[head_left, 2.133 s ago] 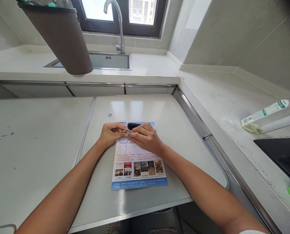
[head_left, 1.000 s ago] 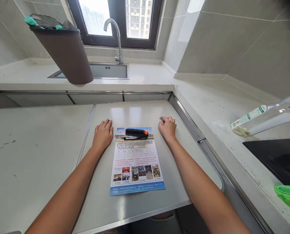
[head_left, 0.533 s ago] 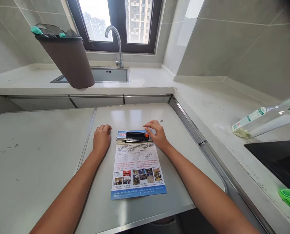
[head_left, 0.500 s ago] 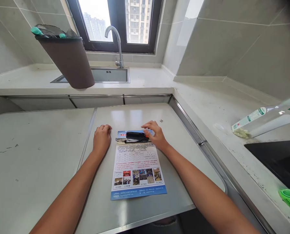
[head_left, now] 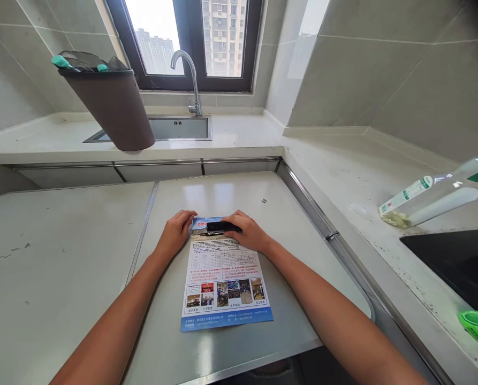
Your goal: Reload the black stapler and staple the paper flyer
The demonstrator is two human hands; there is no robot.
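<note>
Lying crosswise near the top edge of a printed flyer, a black stapler is pointing its metal end toward the flyer's left edge. The right hand is gripping the stapler, its fingers wrapping over the right end. The stapler is looking stiff, sturdy and fairly light, its smooth casing perhaps slightly slippery; the broad black body is offering the best hold, away from the metal. The flyer is looking thin and easily creased, so its edges are calling for a light pinch. The left hand is curling by the flyer's top left corner; whether it is pinching the paper, I cannot tell.

Both things are resting on the right part of the worktop. Toward its far right corner, small metal strips are lying.

Beyond the far edge, a brown bin is holding a dark liner and teal-green items. Beyond the right edge, a clear bottle, seemingly tilting, is containing pale bits at its base.
</note>
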